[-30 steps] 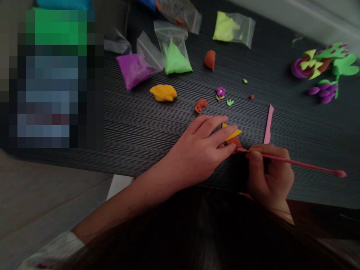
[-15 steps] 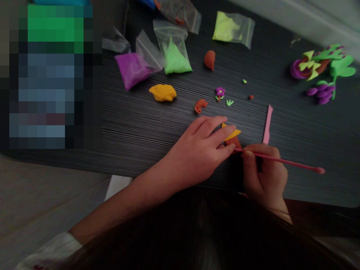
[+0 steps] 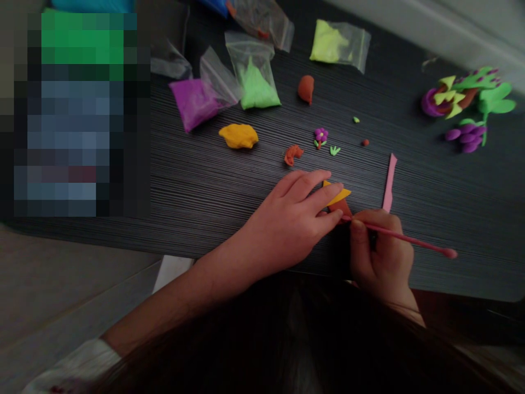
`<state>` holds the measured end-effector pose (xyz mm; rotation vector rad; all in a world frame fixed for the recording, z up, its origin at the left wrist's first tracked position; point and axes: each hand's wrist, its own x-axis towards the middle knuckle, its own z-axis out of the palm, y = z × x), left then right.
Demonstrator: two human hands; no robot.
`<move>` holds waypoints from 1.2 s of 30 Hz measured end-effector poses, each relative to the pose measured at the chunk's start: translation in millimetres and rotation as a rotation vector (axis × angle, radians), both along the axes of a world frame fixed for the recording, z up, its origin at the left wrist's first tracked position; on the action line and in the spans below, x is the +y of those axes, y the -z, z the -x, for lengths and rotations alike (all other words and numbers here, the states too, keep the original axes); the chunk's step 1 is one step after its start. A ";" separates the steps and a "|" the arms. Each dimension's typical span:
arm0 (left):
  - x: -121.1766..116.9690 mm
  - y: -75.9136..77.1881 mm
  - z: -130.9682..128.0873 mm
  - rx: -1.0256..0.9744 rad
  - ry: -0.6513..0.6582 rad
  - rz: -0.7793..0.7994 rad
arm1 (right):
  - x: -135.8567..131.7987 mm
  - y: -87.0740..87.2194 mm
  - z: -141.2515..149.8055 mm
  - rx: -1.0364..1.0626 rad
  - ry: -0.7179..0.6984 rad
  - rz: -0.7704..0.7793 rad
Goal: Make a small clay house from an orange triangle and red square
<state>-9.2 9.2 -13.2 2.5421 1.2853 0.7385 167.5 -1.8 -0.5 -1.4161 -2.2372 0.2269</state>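
A brown clay piece with a yellow, roof-like top (image 3: 339,199) lies on the dark table. The spread fingers of my left hand (image 3: 293,219) hold it down and hide part of it; the thumb is out of sight. In a pinch, my right hand (image 3: 383,251) grips a thin pink clay modelling tool (image 3: 414,239) with a rounded far end. Its near end meets the lower edge of the brown piece by my left fingertips. Beyond my right hand lies a flat pink clay knife (image 3: 389,183).
Above my hands lie a purple clay flower (image 3: 321,135), a green clay sprig (image 3: 335,150), brown scraps (image 3: 293,155), a yellow clay lump (image 3: 239,136) and a brown lump (image 3: 305,89). Bags of purple (image 3: 194,104), green (image 3: 258,87) and yellow (image 3: 328,42) clay lie farther off. Clay figures (image 3: 467,109) stand right.
My right hand has shifted left with the pink tool, whose near end now goes farther under or along my left fingertips. My left hand and the clay piece have stayed in place.
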 end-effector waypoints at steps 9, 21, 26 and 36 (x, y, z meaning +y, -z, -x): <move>-0.3 0.0 -0.7 -0.016 0.001 0.008 | 0.0 -1.8 0.6 0.012 0.015 0.016; 0.0 -0.2 0.0 -0.008 0.008 0.011 | -3.7 6.3 -3.4 0.254 0.288 0.009; 0.5 0.3 -0.4 -0.014 0.011 0.007 | -4.4 1.9 -2.4 0.115 0.268 -0.032; 0.6 1.4 -1.8 -0.014 0.010 0.011 | -2.8 2.0 -2.4 0.117 0.221 -0.027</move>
